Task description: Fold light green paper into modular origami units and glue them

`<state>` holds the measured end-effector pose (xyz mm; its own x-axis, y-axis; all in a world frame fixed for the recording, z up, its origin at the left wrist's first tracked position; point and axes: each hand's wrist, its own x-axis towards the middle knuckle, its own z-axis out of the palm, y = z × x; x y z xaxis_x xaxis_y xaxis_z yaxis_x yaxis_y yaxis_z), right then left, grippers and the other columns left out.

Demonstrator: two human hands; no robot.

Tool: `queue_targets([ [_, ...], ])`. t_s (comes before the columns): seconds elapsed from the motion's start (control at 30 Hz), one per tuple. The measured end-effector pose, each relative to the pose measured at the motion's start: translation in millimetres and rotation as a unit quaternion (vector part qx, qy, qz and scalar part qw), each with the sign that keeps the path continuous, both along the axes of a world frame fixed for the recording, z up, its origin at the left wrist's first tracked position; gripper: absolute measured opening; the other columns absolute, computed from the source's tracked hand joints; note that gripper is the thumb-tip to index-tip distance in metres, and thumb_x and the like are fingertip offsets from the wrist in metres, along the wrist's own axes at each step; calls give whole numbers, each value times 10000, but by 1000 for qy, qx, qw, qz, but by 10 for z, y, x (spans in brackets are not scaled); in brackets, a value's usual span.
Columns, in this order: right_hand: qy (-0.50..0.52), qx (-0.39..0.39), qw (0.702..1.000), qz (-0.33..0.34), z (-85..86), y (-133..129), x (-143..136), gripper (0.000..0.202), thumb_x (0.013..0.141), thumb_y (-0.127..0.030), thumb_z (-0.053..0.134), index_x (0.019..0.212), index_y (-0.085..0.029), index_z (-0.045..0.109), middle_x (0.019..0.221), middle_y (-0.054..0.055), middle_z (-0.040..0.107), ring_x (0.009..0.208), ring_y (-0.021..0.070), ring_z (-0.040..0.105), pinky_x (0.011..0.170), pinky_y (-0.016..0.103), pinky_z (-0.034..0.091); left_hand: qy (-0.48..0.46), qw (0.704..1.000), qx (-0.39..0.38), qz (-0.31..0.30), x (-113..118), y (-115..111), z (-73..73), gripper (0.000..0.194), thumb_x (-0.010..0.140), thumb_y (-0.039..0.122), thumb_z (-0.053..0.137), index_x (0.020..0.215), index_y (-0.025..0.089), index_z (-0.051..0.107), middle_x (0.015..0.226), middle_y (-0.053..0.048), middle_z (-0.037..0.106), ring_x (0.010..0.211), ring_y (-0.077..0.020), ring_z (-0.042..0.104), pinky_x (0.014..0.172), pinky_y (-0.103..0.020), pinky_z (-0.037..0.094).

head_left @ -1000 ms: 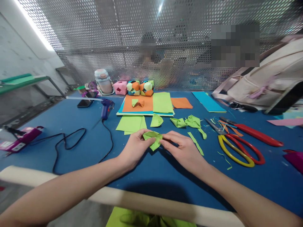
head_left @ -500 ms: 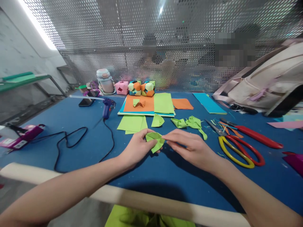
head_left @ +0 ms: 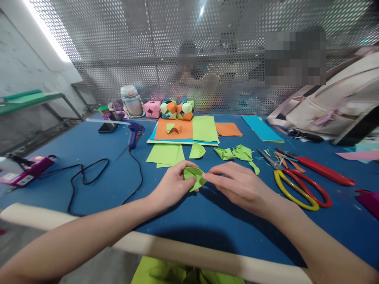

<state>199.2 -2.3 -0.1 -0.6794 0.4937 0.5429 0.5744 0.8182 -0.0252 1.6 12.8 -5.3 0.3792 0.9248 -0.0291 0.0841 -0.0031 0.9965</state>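
Observation:
A folded green paper piece (head_left: 195, 177) is held over the blue table by my left hand (head_left: 173, 185), its thumb across the front and fingers behind. My right hand (head_left: 239, 185) touches the right edge of that piece with its fingertips; whether they pinch it cannot be made out. Just beyond lies another folded green piece (head_left: 197, 150), with green sheets (head_left: 166, 154) to its left. Crumpled green folded pieces (head_left: 242, 152) lie to the right. A small green and orange folded piece (head_left: 173, 128) rests on the stacked coloured sheets (head_left: 186, 136).
Scissors (head_left: 296, 189) and a red-handled tool (head_left: 325, 170) lie at the right among paper scraps. A blue glue gun (head_left: 134, 135) with its black cord stands left. Paper cubes (head_left: 168, 110), a bottle (head_left: 131, 101) and a pale bag (head_left: 331, 94) line the back.
The fingers of my right hand have shifted slightly and now sit closer against the right edge of the green piece. My left hand has hardly moved.

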Motion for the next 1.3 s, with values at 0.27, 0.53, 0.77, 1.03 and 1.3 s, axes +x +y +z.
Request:
queue_targets([
  [0.27,-46,-3,999,-3,53,-5,5,279,922,-125,369,1097,-169,582,925,96,646,803,171,567,718,323,457,74,993,87,-14,-26,3,3,313,700,109,509,1004,167,556,793,2,586,651,-106,507,583,-214,411],
  [0.53,22,-42,998,39,-33,38,19,213,916,-123,404,988,-167,599,894,86,649,811,165,581,715,317,474,103,990,87,-31,-40,-19,49,289,721,139,484,988,177,589,793,-3,575,670,-123,488,601,-225,386],
  [0.77,50,-83,995,28,-35,28,-2,215,928,-143,394,971,-170,603,860,80,641,800,156,585,696,298,471,117,986,112,-29,-50,9,57,261,774,170,463,984,185,617,896,-17,631,811,-159,551,731,-248,417],
  [1.03,13,-52,999,-3,-36,17,-15,250,930,-144,371,939,-163,620,815,78,621,756,156,566,684,293,449,137,980,136,-46,-62,-9,-12,259,819,197,451,1041,182,583,878,-10,616,729,-131,522,662,-225,400],
  [1.3,25,-44,998,-27,-25,-30,-72,246,912,-124,380,884,-161,621,782,77,604,710,162,538,646,291,427,108,989,99,-20,-34,-19,-31,376,794,221,504,1168,179,493,754,15,543,589,-102,447,554,-210,366],
])
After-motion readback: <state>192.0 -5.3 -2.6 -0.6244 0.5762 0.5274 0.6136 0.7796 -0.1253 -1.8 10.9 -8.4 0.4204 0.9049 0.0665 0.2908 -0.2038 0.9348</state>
